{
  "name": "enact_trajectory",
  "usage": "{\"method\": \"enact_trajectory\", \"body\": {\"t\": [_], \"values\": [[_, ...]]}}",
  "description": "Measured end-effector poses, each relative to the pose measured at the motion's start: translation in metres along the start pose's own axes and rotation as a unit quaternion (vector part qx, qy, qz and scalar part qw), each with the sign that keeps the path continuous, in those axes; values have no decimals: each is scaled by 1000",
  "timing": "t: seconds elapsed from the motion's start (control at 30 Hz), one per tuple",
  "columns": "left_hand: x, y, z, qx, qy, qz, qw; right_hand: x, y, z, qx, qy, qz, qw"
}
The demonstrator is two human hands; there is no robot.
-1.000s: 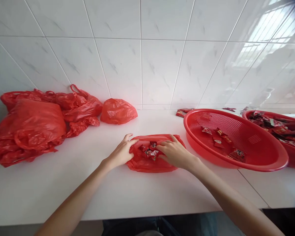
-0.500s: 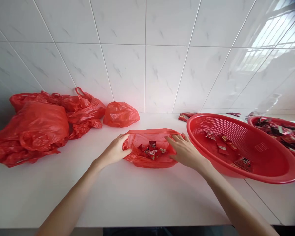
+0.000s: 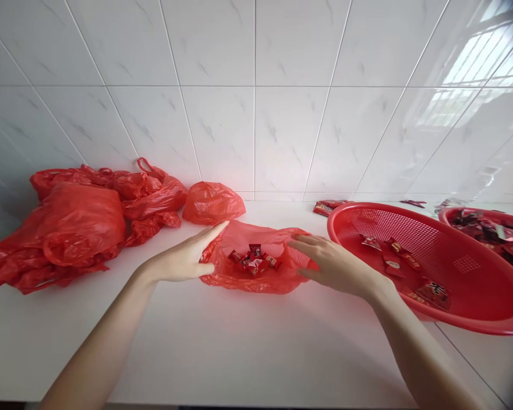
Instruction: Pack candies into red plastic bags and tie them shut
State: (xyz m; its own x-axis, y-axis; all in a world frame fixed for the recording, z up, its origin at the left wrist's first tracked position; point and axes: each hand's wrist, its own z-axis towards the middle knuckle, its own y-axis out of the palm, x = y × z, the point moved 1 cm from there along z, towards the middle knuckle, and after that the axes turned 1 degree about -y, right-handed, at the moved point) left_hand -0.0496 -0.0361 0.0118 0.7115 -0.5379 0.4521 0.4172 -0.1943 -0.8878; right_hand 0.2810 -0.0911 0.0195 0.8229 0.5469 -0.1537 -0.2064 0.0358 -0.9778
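An open red plastic bag (image 3: 256, 276) lies on the white counter (image 3: 239, 347) with several small wrapped candies (image 3: 253, 261) inside it. My left hand (image 3: 187, 257) is at the bag's left edge, fingers stretched out flat and pointing toward the wall, holding nothing. My right hand (image 3: 330, 263) hovers at the bag's right edge, fingers extended and apart, also holding nothing. Both hands flank the bag's mouth.
A red mesh basket (image 3: 461, 310) with a few candy packets stands to the right, a second basket (image 3: 496, 225) full of packets behind it. A filled, closed red bag (image 3: 212, 202) and a heap of red bags (image 3: 77, 225) lie at back left. Loose packets (image 3: 327, 207) sit by the tiled wall.
Both hands have let go of the bag's rim and opened out to its sides. The bag's mouth now lies wider and flatter. The view has tilted slightly upward.
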Motion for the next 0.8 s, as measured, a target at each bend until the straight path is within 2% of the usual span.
{"method": "enact_trajectory", "body": {"t": [0.1,0.23,0.37,0.5,0.57,0.63,0.7,0.73,0.8], "values": [[2,-8,-8,-27,-8,31,999,-5,-7,-9,-31,-11,65,997],[10,-17,-9,-10,-23,73,997,-9,-17,-12,17,-30,120,992],[21,-27,2,-5,-43,91,995,-7,-30,-1,80,-55,155,983],[33,-31,12,-21,-37,82,996,-7,-45,15,72,-54,162,983],[40,-26,16,-12,-29,94,995,-10,-51,21,49,-51,155,985],[49,-16,21,34,-19,118,992,-15,-55,25,25,-48,148,987],[61,-1,26,82,19,128,988,-20,-57,29,0,-55,152,987],[67,7,29,81,53,120,988,-22,-57,31,-13,-59,156,986],[76,23,35,23,108,90,990,-25,-56,33,-30,-65,163,984]]}}
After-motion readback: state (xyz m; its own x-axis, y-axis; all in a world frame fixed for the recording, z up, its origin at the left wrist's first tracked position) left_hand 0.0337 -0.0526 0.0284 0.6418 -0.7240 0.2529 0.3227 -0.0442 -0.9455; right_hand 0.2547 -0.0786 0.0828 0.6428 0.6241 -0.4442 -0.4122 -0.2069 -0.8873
